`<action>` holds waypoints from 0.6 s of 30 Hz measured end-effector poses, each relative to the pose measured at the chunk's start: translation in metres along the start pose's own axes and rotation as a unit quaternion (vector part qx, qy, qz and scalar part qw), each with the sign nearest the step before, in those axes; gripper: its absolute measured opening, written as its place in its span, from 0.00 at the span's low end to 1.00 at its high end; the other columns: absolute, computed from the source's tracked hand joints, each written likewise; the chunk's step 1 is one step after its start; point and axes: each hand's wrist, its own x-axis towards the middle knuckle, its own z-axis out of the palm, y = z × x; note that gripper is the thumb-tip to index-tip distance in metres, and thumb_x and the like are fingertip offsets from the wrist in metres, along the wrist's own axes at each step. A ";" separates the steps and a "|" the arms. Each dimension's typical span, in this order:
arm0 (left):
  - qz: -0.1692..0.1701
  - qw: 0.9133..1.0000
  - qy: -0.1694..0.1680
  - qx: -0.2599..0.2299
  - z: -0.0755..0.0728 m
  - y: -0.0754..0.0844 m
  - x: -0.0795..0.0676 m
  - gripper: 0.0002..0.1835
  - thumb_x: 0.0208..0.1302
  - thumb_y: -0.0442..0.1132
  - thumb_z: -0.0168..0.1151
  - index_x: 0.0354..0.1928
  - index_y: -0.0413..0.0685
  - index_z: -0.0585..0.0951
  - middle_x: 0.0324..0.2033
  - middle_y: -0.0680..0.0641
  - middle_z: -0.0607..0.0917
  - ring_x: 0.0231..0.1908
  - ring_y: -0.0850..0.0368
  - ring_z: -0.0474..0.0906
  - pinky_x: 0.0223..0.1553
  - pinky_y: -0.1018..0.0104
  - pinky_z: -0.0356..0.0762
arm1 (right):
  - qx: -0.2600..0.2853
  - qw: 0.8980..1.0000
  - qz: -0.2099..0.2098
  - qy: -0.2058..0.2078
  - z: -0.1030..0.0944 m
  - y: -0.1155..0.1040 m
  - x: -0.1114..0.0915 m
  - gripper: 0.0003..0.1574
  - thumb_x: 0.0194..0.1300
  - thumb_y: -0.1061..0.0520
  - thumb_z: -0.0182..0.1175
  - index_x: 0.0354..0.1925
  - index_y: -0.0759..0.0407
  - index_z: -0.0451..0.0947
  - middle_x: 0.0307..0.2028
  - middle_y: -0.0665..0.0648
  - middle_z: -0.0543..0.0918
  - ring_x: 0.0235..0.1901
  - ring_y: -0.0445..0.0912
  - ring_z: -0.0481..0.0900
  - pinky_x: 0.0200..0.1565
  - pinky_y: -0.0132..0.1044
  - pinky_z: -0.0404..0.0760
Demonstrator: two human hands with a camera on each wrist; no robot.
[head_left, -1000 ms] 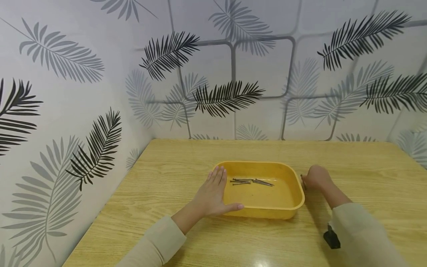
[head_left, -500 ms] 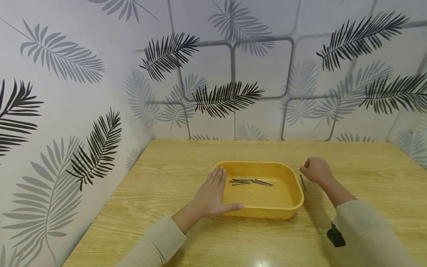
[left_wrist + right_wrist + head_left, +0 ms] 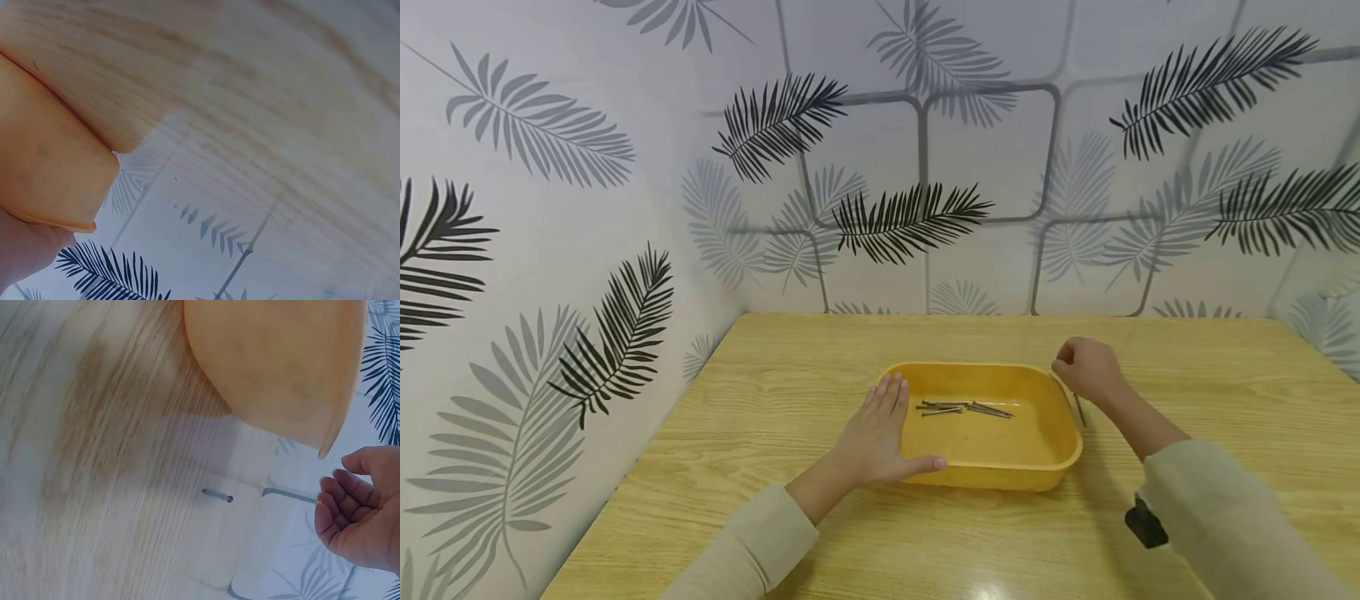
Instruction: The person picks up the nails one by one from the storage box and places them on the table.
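A yellow plastic tray (image 3: 985, 477) sits on the wooden table, with several nails (image 3: 991, 410) lying loose inside it. My left hand (image 3: 876, 437) rests on the tray's left end, fingers straight and thumb along the front rim. Close to the tray's far right corner is my right hand (image 3: 1088, 369), its fingers loosely curled. In the right wrist view, nothing shows between the fingers of that hand (image 3: 362, 506), which appears just apart from the tray rim (image 3: 334, 425). A single nail (image 3: 217, 495) lies on the table beyond the tray's right side.
The wooden table (image 3: 775, 375) reaches back to a wall (image 3: 865, 275) with a leaf pattern. Another patterned wall (image 3: 550, 250) runs along the left. A small black object (image 3: 1146, 525) hangs by the right sleeve.
My right hand has come off the nail beside the tray, leaving it on the table. It has risen and shifted left towards the tray's far right corner. My left hand keeps its place.
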 end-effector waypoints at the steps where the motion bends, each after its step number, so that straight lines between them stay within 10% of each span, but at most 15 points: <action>1: 0.000 1.000 0.000 -0.001 0.000 0.000 0.000 0.58 0.56 0.74 0.44 0.71 0.32 0.43 0.72 0.36 0.43 0.72 0.44 0.36 0.72 0.54 0.41 | 0.000 1.000 0.000 -0.001 0.001 -0.002 0.001 0.10 0.59 0.64 0.52 0.27 0.72 0.75 0.22 0.65 0.78 0.22 0.51 0.73 0.27 0.42 0.75; 18: -0.001 1.000 0.005 0.004 0.002 -0.001 0.000 0.57 0.57 0.72 0.46 0.71 0.33 0.44 0.72 0.36 0.44 0.72 0.44 0.36 0.72 0.54 0.42 | 0.039 0.999 -0.033 0.005 0.014 -0.029 0.007 0.07 0.59 0.65 0.55 0.30 0.72 0.76 0.26 0.65 0.79 0.25 0.50 0.74 0.31 0.41 0.76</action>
